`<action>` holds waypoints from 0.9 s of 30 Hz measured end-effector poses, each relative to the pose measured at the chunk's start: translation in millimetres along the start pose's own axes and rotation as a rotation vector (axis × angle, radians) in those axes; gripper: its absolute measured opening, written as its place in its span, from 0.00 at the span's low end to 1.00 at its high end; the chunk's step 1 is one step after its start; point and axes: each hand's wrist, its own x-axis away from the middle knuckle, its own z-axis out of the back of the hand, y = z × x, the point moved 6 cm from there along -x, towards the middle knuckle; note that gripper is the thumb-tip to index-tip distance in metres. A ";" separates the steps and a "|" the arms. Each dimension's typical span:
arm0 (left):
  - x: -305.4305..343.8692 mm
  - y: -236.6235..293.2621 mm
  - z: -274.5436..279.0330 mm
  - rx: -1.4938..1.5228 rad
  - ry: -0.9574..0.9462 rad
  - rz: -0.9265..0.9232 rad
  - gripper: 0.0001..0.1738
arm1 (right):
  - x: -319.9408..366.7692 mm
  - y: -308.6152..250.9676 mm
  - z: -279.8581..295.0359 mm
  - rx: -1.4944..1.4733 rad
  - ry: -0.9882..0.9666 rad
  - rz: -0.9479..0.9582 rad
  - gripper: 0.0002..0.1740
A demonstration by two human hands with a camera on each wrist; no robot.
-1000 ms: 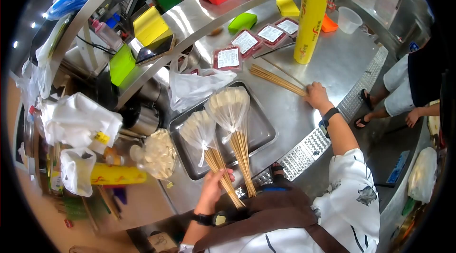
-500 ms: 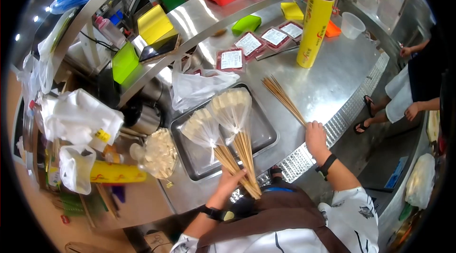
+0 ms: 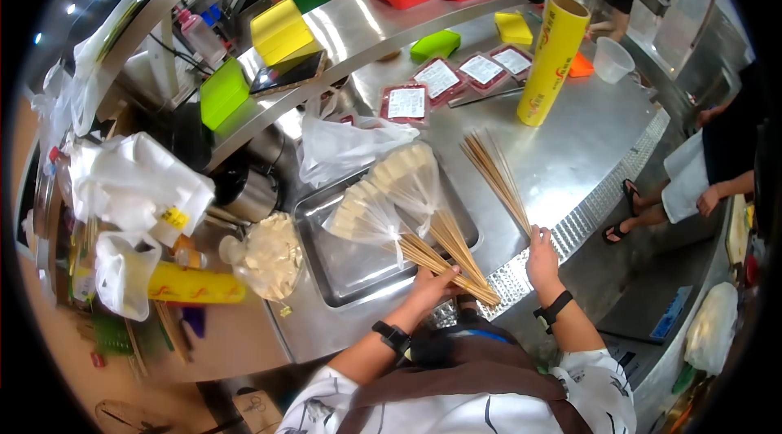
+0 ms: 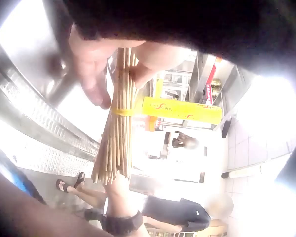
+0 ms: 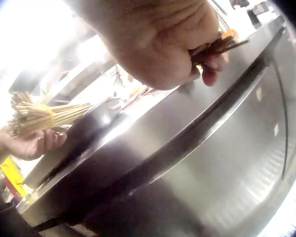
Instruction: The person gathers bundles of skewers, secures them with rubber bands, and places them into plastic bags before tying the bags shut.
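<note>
My left hand (image 3: 432,287) grips a bundle of thin wooden skewers (image 3: 444,265) by the sticks at the tray's near edge. A yellow band (image 4: 122,112) circles these sticks in the left wrist view. Their pale food heads (image 3: 361,214) are wrapped in a tied clear bag over the metal tray (image 3: 332,267). Beside it, a second bagged skewer bundle (image 3: 407,173) lies across the tray, sticks toward me. My right hand (image 3: 542,261) holds the near ends of several loose bare skewers (image 3: 494,177), which fan out over the steel counter. In the right wrist view its fingers curl round them.
A yellow wrap roll (image 3: 554,59) stands beyond the skewers, near labelled red packs (image 3: 405,103). A white plastic bag (image 3: 350,145) overlaps the tray's back edge. A bag of pale pieces (image 3: 273,255) sits left of the tray. A person (image 3: 709,157) stands at right.
My left hand has moved right with its skewer bundle, and the second bundle's stick ends have swung right too. My right hand has drawn its loose skewers toward me, turning them steeper.
</note>
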 end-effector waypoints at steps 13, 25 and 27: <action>19.0 18.2 12.4 -0.072 -0.047 0.134 0.33 | 32.8 -12.7 82.4 -0.504 0.131 0.024 0.11; 140.5 153.1 16.9 0.336 -0.283 -0.838 0.20 | 79.6 -228.5 32.2 -0.936 -0.737 0.536 0.09; 165.2 155.5 33.1 0.425 -0.269 -0.931 0.13 | 80.5 -264.3 29.5 -0.915 -0.659 0.717 0.09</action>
